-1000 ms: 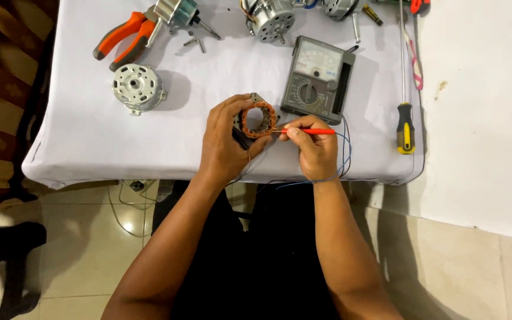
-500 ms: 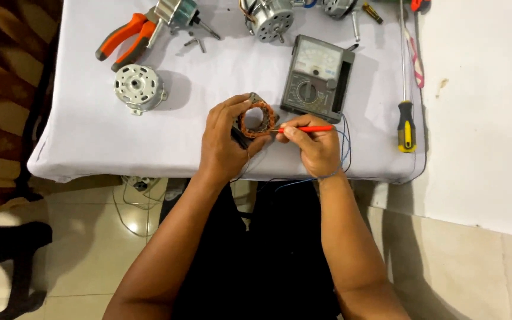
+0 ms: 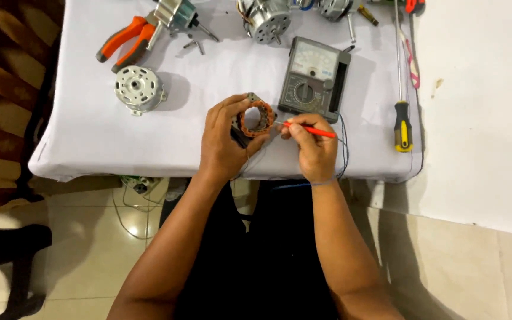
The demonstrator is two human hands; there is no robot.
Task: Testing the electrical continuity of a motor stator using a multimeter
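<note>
My left hand (image 3: 223,139) grips a small motor stator (image 3: 256,117), a grey square frame with copper-coloured windings around a round opening, held just above the white table (image 3: 90,142). My right hand (image 3: 312,145) pinches a thin red test probe (image 3: 312,130), whose metal tip touches the stator's right edge. Thin dark leads loop from the right hand toward the table's front edge. A grey analogue multimeter (image 3: 314,79) with a dial lies just beyond both hands.
Orange-handled pliers (image 3: 127,41) lie at the far left, beside a round silver motor end cap (image 3: 138,89). Several motor parts sit along the far edge, one a silver motor body (image 3: 266,19). A black-and-yellow screwdriver (image 3: 402,118) lies at the right. Tiled floor below.
Both hands with the stator and probe stay near the table's front; the view has shifted slightly. The probe tip remains against the stator.
</note>
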